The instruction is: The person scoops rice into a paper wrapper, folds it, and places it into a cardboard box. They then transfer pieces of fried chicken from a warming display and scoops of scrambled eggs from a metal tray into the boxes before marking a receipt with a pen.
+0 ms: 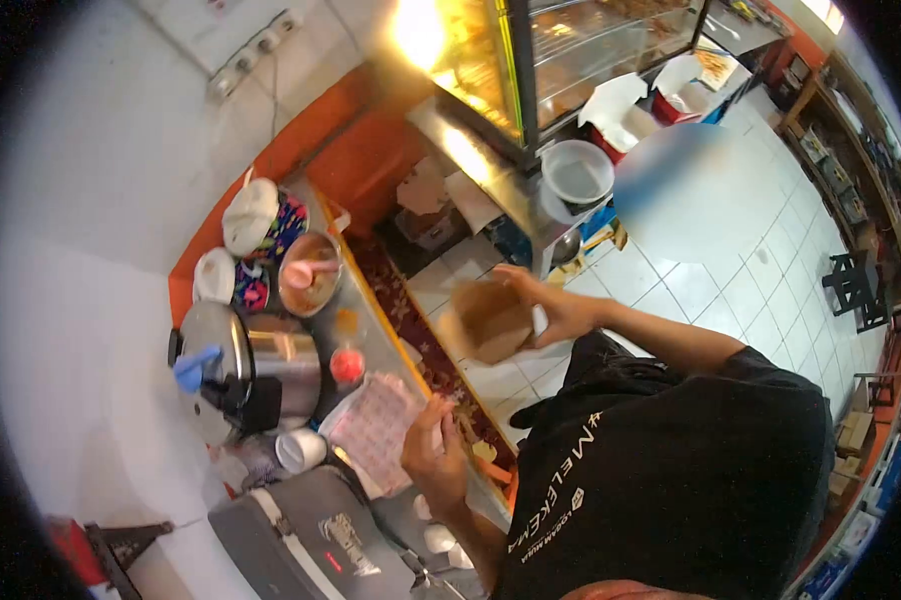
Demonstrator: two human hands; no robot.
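My right hand (561,312) is closed on the side of an open brown paper box (496,320), held above the floor beyond the counter's edge. The box is slightly blurred and its inside looks bare. Lower down, my left hand (439,455) hangs over the counter edge with its fingertips pinched together; whatever they hold, if anything, is too small to name. Beside it lies a stack of printed pink-and-white paper (376,425). A small container with a red top (348,366) stands just beyond the paper.
On the metal counter are a steel pot (286,365), a bowl with a pink scoop (311,275), a white cup (301,451) and a grey box (311,540). A lit glass display case (471,60), a clear tub (578,172) and red-and-white boxes (616,110) stand farther off.
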